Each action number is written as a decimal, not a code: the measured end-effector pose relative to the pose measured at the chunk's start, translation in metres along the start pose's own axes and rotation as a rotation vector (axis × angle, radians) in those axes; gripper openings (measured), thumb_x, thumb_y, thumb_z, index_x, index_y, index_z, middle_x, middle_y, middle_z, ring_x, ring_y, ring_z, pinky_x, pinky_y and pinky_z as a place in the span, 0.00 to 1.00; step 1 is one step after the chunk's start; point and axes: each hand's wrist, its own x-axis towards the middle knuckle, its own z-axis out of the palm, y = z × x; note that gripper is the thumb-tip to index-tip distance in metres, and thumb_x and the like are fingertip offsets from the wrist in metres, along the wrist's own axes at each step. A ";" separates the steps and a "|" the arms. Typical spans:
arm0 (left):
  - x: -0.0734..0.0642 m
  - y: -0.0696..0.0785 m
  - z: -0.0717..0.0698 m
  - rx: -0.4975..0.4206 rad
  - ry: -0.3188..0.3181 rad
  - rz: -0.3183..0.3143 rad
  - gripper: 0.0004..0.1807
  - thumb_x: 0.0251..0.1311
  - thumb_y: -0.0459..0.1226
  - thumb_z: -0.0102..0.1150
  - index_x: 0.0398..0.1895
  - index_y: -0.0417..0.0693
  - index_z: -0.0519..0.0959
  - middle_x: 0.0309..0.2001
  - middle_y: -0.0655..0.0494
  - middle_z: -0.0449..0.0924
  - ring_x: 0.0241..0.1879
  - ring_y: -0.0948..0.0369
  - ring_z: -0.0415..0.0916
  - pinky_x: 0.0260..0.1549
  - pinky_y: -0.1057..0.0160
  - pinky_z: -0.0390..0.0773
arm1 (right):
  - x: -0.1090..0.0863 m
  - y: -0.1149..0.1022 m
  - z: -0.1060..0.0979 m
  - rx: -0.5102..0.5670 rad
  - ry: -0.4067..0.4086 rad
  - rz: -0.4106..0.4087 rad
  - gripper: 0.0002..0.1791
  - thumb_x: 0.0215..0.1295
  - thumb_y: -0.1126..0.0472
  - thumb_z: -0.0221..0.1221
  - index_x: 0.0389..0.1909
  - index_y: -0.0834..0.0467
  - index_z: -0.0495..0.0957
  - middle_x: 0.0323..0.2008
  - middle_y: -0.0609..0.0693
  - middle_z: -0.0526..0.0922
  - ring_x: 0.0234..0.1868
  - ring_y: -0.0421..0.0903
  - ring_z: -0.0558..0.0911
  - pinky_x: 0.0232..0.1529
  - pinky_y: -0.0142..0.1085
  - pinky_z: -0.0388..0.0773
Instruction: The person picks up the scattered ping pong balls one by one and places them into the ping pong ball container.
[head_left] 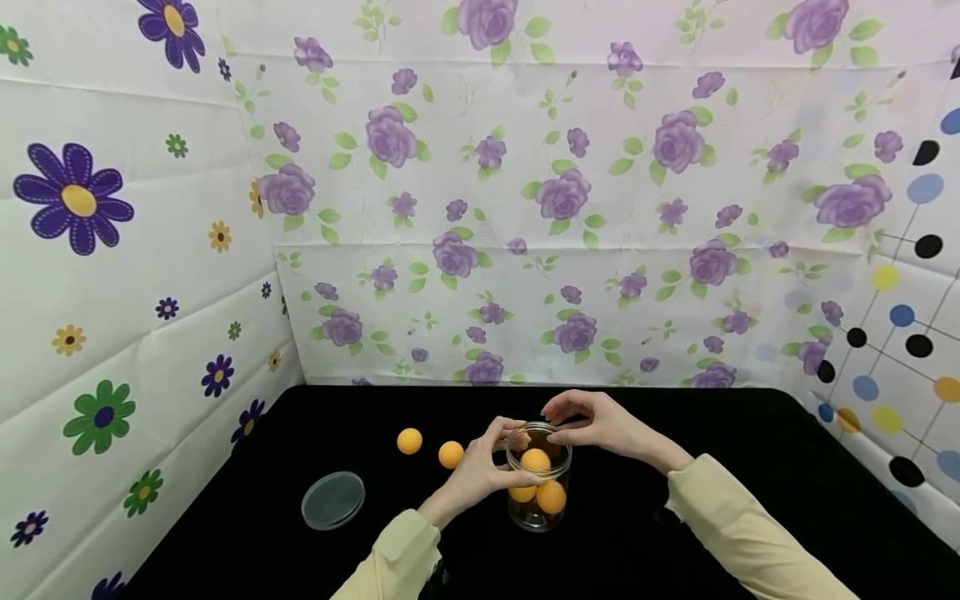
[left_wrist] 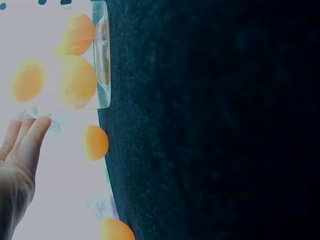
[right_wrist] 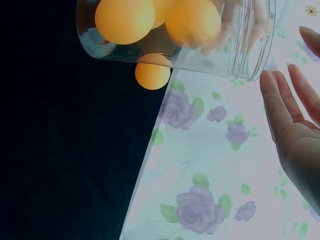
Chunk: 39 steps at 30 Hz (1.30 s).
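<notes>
A clear screw-neck jar (head_left: pixel 537 522) stands upright on the black table, holding several orange balls (head_left: pixel 551 497). My left hand (head_left: pixel 477 468) grips it near the rim from the left, thumb in front and fingers behind. On the other side of the mouth is my right hand (head_left: pixel 606 427), its fingers loosely bent and spread. Nothing lies between those fingers in the right wrist view, where the hand (right_wrist: pixel 300 127) is beside the jar's threaded neck (right_wrist: pixel 245 45). One ball inside (right_wrist: pixel 192 22) looks blurred there.
Two loose orange balls, one farther left (head_left: pixel 409 441) and one by my left hand (head_left: pixel 451 454), lie on the black tabletop (head_left: pixel 247 542). A round clear lid (head_left: pixel 333 501) lies at the left. Flower-printed cloth (head_left: pixel 480 208) hangs behind the table.
</notes>
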 end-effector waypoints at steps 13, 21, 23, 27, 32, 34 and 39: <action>-0.005 0.025 0.001 0.026 -0.017 -0.012 0.33 0.51 0.37 0.65 0.60 0.42 0.62 0.56 0.39 0.63 0.53 0.48 0.65 0.43 0.55 0.73 | -0.002 -0.001 -0.002 0.019 0.015 0.010 0.20 0.59 0.65 0.60 0.52 0.65 0.71 0.48 0.58 0.73 0.48 0.62 0.72 0.42 0.39 0.74; -0.007 0.032 0.002 0.031 -0.012 -0.029 0.33 0.52 0.37 0.65 0.60 0.41 0.62 0.55 0.38 0.62 0.53 0.46 0.64 0.44 0.54 0.73 | -0.006 0.006 -0.002 0.031 0.042 -0.002 0.26 0.58 0.67 0.61 0.57 0.65 0.65 0.50 0.59 0.70 0.50 0.62 0.69 0.49 0.43 0.70; -0.007 0.032 0.002 0.031 -0.010 -0.031 0.33 0.51 0.38 0.65 0.60 0.41 0.62 0.55 0.38 0.63 0.53 0.46 0.64 0.44 0.54 0.73 | -0.007 0.009 -0.002 0.034 0.041 -0.008 0.29 0.57 0.67 0.61 0.58 0.65 0.63 0.51 0.59 0.69 0.51 0.61 0.68 0.50 0.47 0.68; -0.007 0.032 0.002 0.033 -0.012 -0.035 0.34 0.51 0.37 0.66 0.60 0.41 0.62 0.55 0.39 0.64 0.54 0.44 0.64 0.44 0.53 0.72 | -0.010 0.013 0.000 0.035 0.043 -0.004 0.32 0.56 0.66 0.63 0.60 0.64 0.62 0.52 0.59 0.68 0.51 0.58 0.69 0.51 0.49 0.67; -0.007 0.031 0.002 0.040 -0.012 -0.031 0.34 0.51 0.38 0.66 0.60 0.41 0.62 0.55 0.40 0.65 0.54 0.43 0.63 0.44 0.53 0.72 | -0.014 0.011 0.003 0.032 0.050 -0.003 0.33 0.54 0.67 0.63 0.60 0.64 0.61 0.52 0.60 0.67 0.51 0.59 0.69 0.51 0.47 0.68; -0.007 0.031 0.003 0.044 -0.012 -0.030 0.34 0.51 0.38 0.66 0.59 0.42 0.62 0.55 0.41 0.65 0.54 0.43 0.63 0.43 0.54 0.73 | -0.016 0.005 0.005 0.033 0.048 -0.010 0.33 0.54 0.67 0.63 0.60 0.66 0.61 0.52 0.61 0.67 0.51 0.61 0.68 0.51 0.49 0.67; -0.007 0.032 0.002 0.044 -0.013 -0.031 0.34 0.51 0.39 0.66 0.60 0.42 0.62 0.55 0.41 0.65 0.54 0.43 0.63 0.44 0.55 0.73 | -0.020 -0.005 0.009 0.042 0.037 0.002 0.33 0.54 0.66 0.63 0.60 0.67 0.60 0.52 0.63 0.66 0.51 0.63 0.67 0.51 0.52 0.66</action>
